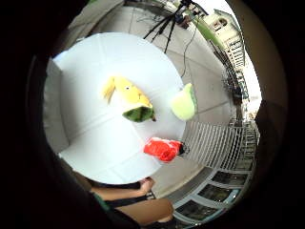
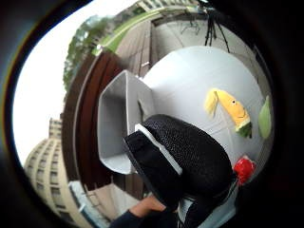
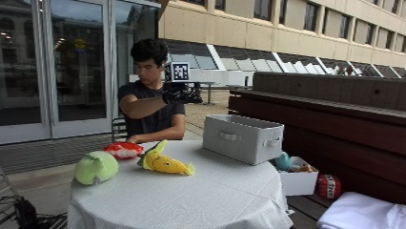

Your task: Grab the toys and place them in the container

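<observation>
In the outside view a round table (image 3: 209, 195) under a white cloth bears three plush toys: a pale green one (image 3: 96, 167) at the edge, a red one (image 3: 124, 150) behind it, and a yellow corn-like one (image 3: 164, 163) in the middle. A grey fabric container (image 3: 243, 137) stands at the table's far side. My gloved right hand (image 3: 181, 94) is raised high above the table, between the toys and the container, fingers relaxed and holding nothing. The palm views look down on the yellow toy (image 1: 126, 93), green toy (image 1: 183, 103), red toy (image 1: 163, 149) and the container (image 2: 118, 123).
The person's bare left hand (image 3: 136, 139) rests at the table edge by the red toy. Beside the table, a wooden bench holds a white box (image 3: 298, 181) with more toys, a red object (image 3: 329, 186) and white cloth (image 3: 361, 212). A tripod (image 1: 167, 21) stands beyond the table.
</observation>
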`<state>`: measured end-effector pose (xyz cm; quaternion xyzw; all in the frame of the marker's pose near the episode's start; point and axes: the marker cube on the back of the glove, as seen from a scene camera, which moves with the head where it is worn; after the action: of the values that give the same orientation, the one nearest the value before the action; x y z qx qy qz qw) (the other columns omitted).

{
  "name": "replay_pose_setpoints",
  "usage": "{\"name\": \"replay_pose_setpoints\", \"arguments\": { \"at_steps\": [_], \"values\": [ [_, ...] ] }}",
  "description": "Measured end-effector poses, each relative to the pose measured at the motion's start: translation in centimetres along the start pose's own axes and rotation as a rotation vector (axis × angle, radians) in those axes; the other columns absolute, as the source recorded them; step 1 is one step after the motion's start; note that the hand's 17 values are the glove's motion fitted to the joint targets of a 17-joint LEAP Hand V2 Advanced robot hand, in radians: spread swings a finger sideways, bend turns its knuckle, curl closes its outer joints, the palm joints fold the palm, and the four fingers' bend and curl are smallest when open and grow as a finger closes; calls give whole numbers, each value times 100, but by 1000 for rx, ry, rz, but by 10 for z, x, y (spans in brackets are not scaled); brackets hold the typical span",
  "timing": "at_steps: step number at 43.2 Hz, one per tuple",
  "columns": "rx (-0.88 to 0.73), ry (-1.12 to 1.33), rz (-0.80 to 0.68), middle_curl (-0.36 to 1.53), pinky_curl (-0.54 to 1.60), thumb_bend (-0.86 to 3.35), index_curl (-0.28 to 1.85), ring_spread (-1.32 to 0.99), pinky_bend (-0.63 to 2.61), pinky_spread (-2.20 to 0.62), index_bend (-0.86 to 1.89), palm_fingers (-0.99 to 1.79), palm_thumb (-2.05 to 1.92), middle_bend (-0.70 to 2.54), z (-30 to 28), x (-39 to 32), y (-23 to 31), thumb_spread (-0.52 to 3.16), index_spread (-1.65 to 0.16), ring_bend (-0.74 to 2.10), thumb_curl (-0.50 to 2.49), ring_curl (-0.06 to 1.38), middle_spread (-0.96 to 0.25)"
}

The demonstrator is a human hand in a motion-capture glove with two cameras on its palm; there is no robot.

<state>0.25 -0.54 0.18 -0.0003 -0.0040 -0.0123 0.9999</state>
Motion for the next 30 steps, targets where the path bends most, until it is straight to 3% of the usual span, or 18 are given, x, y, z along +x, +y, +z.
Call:
{"name": "replay_pose_setpoints", "arguments": {
  "at_steps": [8,18,23,27,30],
  "values": [
    [-1,2,8,12,15,-8,11,-18,41,-5,19,0,-12,26,4,2,0,82,-18,16,0,3,-9],
    [25,28,27,19,21,-7,19,-23,44,-8,19,-4,-11,28,6,10,2,107,-22,16,2,7,-11],
    [-12,17,186,22,23,-7,23,-24,43,-8,19,-5,-11,28,7,21,-1,113,-23,16,3,8,-11],
    [26,3,58,24,24,-7,25,-25,43,-8,19,-6,-11,27,14,44,0,114,-23,16,4,9,-11],
    [24,-7,70,25,25,-7,26,-25,44,-8,17,-7,-12,27,21,60,-2,115,-23,16,5,10,-11]
  ]
}}
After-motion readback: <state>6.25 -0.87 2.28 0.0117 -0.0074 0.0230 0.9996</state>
